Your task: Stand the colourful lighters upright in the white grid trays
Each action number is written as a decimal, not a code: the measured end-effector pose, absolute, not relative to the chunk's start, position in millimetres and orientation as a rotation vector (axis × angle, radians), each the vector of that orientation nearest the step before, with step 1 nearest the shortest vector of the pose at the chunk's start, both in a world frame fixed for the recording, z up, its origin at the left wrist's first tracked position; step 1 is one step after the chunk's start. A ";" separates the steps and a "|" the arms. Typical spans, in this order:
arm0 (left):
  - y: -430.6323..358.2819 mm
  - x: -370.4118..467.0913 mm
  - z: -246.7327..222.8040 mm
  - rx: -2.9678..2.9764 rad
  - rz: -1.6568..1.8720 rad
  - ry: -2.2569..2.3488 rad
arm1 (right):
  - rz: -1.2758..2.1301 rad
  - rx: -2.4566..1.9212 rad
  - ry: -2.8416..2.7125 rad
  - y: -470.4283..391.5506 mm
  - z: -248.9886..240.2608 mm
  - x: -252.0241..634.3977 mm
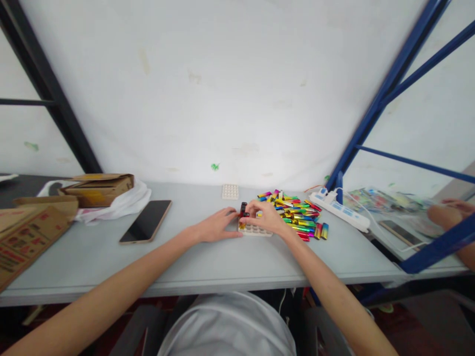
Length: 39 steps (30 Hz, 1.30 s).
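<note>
A white tray with rows of round holes lies on the grey table in front of me. At its left end stand a few shiny red and yellow tubes with black tops. My left hand rests at the tray's left side, its fingers stretched out and thumb along the near corner. Above the tray, my right hand is bent with thumb and forefinger closed around a black-topped tube. The fingers partly hide that tube and the tray's holes. Beside my right hand spreads a pile of shiny, multicoloured tubes.
A second white holed tray lies near the wall. To the left are a phone, a white plastic bag and cardboard boxes. A white power strip lies right, by a blue frame. Another person's hand shows far right.
</note>
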State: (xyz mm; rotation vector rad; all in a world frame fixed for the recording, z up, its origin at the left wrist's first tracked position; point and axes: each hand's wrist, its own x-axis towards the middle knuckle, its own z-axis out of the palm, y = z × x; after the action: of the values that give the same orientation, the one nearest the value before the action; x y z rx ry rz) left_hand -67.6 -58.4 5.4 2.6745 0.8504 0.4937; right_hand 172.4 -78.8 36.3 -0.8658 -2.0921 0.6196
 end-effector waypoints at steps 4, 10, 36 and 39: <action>-58.2 -67.7 5.7 2.683 0.470 0.870 | 0.601 -0.907 -2.043 -73.9 30.0 170.1; -58.2 -67.5 6.8 2.686 0.469 0.887 | 0.154 -1.120 -1.880 -52.6 32.2 206.4; -57.6 -69.1 6.0 2.669 0.477 0.902 | 0.023 -1.327 -2.233 -15.8 11.2 232.0; -57.4 -69.2 5.7 2.677 0.484 0.889 | 0.178 -1.253 -2.081 -22.9 15.6 228.3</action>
State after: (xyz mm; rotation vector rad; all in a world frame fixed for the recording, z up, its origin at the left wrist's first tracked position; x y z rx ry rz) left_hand -69.2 -57.4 5.7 2.6770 0.8893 0.4840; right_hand 228.3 -22.9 15.6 -1.2535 -2.0814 0.1781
